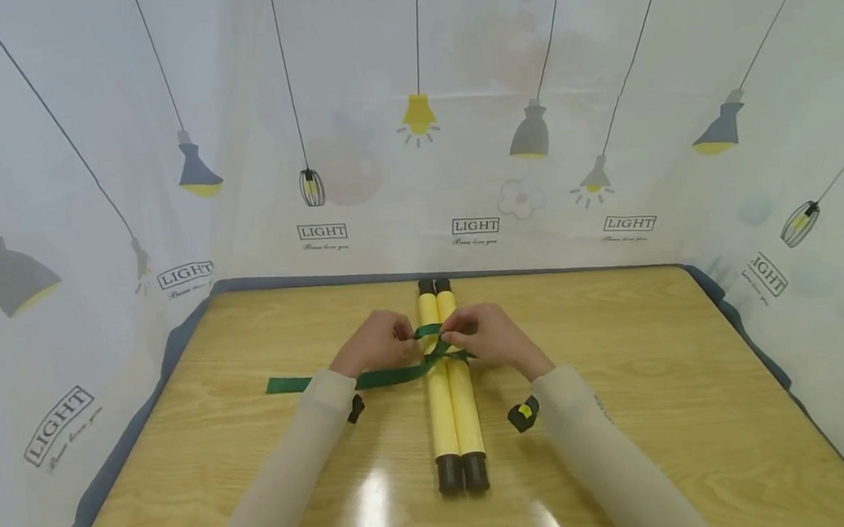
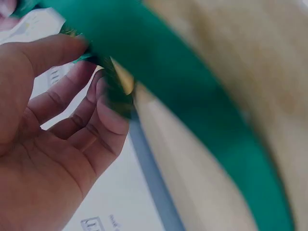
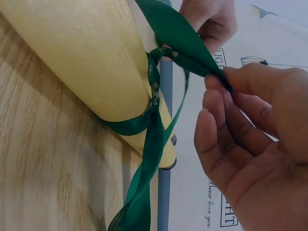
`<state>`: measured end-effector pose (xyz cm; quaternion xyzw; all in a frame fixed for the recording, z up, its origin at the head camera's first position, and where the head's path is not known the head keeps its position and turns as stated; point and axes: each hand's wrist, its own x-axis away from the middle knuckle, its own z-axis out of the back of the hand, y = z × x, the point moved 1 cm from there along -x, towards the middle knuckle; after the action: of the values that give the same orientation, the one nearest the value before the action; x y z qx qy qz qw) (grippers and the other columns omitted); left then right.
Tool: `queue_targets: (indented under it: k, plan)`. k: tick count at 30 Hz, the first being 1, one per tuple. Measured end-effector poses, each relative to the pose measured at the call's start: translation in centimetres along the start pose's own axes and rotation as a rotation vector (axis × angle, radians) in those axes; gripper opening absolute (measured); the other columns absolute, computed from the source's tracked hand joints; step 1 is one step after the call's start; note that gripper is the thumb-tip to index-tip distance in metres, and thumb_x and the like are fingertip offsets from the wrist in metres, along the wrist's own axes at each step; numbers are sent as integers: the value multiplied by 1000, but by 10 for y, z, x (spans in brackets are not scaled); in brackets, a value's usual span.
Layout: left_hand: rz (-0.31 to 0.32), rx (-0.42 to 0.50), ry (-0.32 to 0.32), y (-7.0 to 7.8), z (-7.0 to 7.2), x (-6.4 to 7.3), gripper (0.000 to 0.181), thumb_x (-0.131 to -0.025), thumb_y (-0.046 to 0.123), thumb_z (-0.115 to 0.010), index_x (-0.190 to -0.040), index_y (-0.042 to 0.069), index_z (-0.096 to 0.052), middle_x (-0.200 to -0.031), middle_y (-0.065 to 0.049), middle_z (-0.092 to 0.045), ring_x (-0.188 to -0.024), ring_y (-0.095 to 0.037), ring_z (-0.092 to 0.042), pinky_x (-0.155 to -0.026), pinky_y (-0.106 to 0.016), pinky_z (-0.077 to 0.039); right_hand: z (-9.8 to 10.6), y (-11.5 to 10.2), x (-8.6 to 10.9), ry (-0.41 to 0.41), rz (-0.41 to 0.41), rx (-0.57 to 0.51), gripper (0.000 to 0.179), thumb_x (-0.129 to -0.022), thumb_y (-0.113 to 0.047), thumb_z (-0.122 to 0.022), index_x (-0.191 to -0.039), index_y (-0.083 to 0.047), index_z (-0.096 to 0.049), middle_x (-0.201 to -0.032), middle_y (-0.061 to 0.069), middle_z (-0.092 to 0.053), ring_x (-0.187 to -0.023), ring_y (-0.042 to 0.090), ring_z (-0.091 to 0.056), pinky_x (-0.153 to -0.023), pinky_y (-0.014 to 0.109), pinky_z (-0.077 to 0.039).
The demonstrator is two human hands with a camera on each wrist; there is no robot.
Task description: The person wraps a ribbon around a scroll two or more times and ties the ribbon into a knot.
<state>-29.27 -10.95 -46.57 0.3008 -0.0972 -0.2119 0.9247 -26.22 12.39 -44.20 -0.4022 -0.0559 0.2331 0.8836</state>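
Two yellow rolls (image 1: 443, 409) with dark end caps lie side by side, pointing away from me. A green ribbon (image 3: 131, 126) goes round them and is crossed or knotted on top; the right wrist view shows gold marks on it. My right hand (image 1: 489, 334) pinches a folded part of the ribbon between thumb and forefinger, the other fingers loosely curled. On the rolls' left side, my left hand (image 1: 383, 341) pinches another part of the ribbon near its thumb tip. A flat ribbon tail (image 1: 291, 384) stretches left across the table, passing under the left wrist.
The wooden table (image 1: 186, 460) has a dark blue edge (image 1: 562, 267) at the back. White sheets (image 1: 391, 241) printed with lamps surround it on three sides. Small black devices sit at both wrists, the right one (image 1: 524, 414) with a yellow mark.
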Motion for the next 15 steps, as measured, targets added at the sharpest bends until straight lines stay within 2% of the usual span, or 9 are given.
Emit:
queue_targets:
  k: [7, 15]
  plan:
    - [-7, 2, -8, 7, 22, 14, 15, -97, 25, -72, -88, 13, -71, -84, -1, -70, -73, -16, -61, -67, -31, -51, 1, 1, -1, 3, 0, 0, 9, -99, -26, -71, -101, -18, -76, -94, -3, -75, -86, 12, -66, -80, 34, -55]
    - [39, 43, -51, 15, 24, 40, 20, -98, 29, -70, -89, 12, -77, -82, -1, -71, -69, -15, -58, -64, -31, -48, 0, 1, -2, 4, -8, -4, 10, -98, -25, -71, -102, -18, -76, -94, -3, -75, -85, 12, -66, -79, 33, -55]
